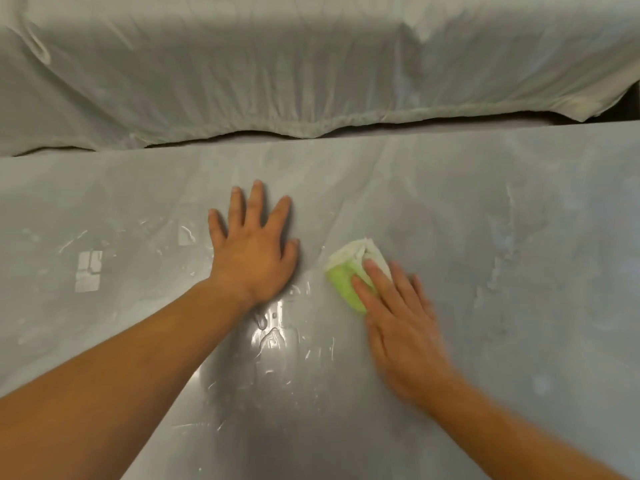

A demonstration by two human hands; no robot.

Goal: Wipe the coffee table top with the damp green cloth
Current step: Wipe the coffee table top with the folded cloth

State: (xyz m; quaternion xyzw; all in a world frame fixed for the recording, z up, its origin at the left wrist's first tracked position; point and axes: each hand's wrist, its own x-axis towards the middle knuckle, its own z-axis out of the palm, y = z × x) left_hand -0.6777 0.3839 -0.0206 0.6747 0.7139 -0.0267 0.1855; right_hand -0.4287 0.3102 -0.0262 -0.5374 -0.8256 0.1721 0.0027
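Note:
The grey, glossy coffee table top (485,237) fills the lower part of the head view, with wet streaks near its middle. A folded green and white cloth (346,271) lies on it right of centre. My right hand (401,323) presses flat on the cloth's near part, fingers extended over it and slightly blurred. My left hand (254,251) rests palm down on the table to the left of the cloth, fingers spread, holding nothing.
A sofa draped in a pale sheet (311,64) runs along the far edge of the table, with a narrow dark gap between them. Water smears and light reflections (273,334) mark the table between my forearms.

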